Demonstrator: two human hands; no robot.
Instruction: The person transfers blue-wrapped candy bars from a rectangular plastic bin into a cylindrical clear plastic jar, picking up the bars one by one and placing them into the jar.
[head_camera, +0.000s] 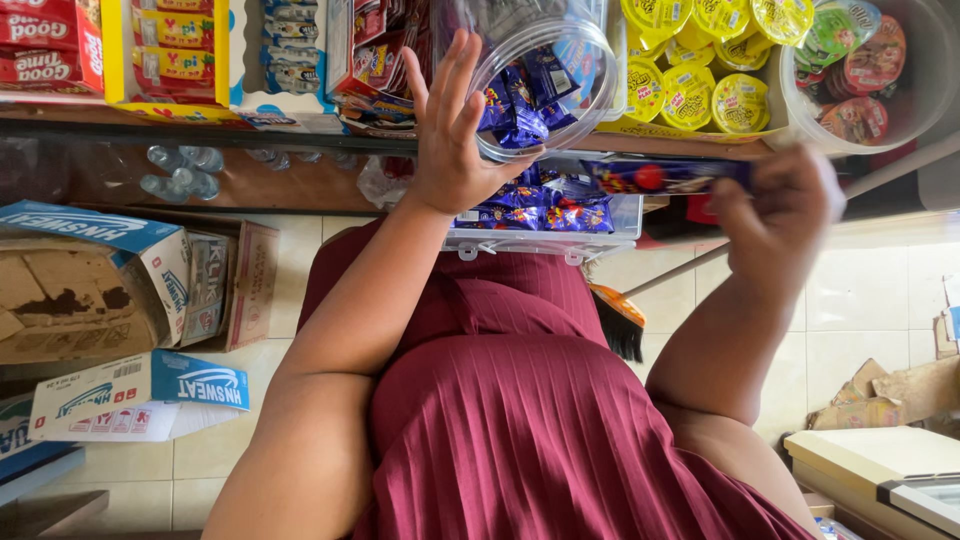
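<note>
My left hand (450, 130) is spread against the rim of a clear plastic jar (560, 60) that lies tilted on its side, with several blue snack packets (520, 100) showing in its mouth. My right hand (775, 215) grips one end of a long blue snack packet (665, 177), held level just right of the jar and blurred. Below the jar sits a clear plastic box (545, 240) holding more blue packets. My dark red pleated dress fills the lower middle of the view.
A shelf edge (250, 135) runs along the top, carrying snack boxes, yellow sealed cups (690, 90) and a clear tub of cups (860, 90). Cardboard boxes (90, 290) are stacked at left. A broom (620, 320) and torn cardboard (880, 395) lie on the tiled floor.
</note>
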